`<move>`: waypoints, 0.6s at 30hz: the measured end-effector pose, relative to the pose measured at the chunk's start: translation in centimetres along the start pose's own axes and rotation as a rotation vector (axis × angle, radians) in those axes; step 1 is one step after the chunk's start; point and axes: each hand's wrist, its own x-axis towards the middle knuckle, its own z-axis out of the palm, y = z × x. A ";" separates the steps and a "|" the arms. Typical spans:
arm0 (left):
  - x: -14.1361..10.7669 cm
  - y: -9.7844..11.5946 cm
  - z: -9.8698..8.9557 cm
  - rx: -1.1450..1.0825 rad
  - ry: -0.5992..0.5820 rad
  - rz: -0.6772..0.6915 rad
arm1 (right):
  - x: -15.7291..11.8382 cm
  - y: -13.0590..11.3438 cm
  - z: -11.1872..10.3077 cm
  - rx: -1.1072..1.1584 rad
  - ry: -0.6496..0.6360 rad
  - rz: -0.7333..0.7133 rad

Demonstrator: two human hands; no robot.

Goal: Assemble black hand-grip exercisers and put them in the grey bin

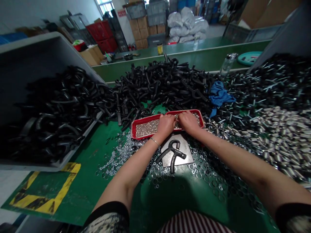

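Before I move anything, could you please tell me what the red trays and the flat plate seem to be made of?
The left red tray and right red tray look like moulded plastic, with smooth, rounded, slightly glossy rims. The plate looks like dull metal, perhaps steel, given its pale grey sheen.

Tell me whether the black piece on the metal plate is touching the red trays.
Apart: the head view shows a strip of the metal plate between the curved top of the black piece and the red trays.
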 end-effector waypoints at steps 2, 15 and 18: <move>-1.0 -0.2 -0.7 -0.181 0.065 -0.069 | -1.0 -0.1 -0.7 0.040 0.052 0.038; -13.0 -1.2 -1.6 -0.974 0.128 -0.380 | -10.0 -1.7 0.1 0.920 -0.280 0.184; -13.4 -1.2 -1.5 -1.067 0.111 -0.464 | -9.6 -1.9 0.2 0.907 -0.261 0.202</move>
